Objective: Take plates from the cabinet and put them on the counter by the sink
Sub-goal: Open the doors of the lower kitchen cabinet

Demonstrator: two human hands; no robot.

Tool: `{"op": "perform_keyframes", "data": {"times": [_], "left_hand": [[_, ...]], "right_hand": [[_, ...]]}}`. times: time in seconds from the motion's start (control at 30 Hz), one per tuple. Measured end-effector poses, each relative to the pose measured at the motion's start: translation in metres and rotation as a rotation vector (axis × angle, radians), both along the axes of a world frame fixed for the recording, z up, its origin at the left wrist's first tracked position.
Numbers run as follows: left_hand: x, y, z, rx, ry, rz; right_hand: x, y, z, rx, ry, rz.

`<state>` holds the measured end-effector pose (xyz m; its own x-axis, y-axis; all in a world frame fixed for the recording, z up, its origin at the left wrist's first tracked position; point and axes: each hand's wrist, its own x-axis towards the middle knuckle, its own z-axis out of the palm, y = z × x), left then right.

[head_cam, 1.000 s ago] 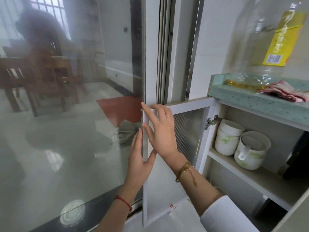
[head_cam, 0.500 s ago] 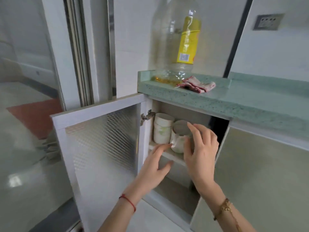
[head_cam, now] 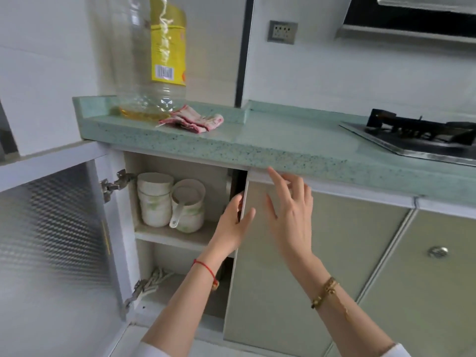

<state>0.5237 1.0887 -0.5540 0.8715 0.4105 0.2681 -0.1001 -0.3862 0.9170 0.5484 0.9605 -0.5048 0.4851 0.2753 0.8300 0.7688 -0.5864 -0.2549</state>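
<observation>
1. My left hand's fingers (head_cam: 238,202) curl behind the free edge of the second cabinet door (head_cam: 296,266), thumb on its front, gripping it; my right hand (head_cam: 288,215) hangs spread and empty against its face.
2. I'd swing that door wide, pulling evenly.
3. No plates visible: the shelf (head_cam: 177,238) shows only stacked bowls (head_cam: 154,199) and cups (head_cam: 189,210), under the green table (head_cam: 296,143).
4. I'd search the hidden half before reaching in.
</observation>
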Motion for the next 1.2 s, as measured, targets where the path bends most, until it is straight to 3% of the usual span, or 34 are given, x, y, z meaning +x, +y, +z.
{"op": "perform_keyframes", "data": {"times": [0.13,0.33,0.6,0.77,1.0,1.2], "left_hand": [[-0.023,-0.003,-0.004,0.03,-0.138,0.039],[-0.071,-0.014,-0.015,-0.023,-0.258,-0.076],[-0.128,-0.055,-0.01,-0.199,-0.246,-0.323],[-0.143,-0.092,-0.002,-0.21,-0.193,-0.476],[-0.14,-0.176,0.002,-0.157,-0.135,-0.661],[-0.128,-0.271,0.003,-0.121,-0.206,-0.726]], "right_hand": [[-0.011,-0.005,0.004,0.015,0.002,0.065],[-0.041,-0.031,0.005,0.033,-0.013,0.168],[-0.086,-0.086,0.003,0.123,0.016,0.284],[-0.114,-0.135,0.003,0.129,0.045,0.337],[-0.134,-0.212,-0.002,0.231,-0.035,0.256],[-0.139,-0.301,0.002,0.225,-0.092,0.154]]}}
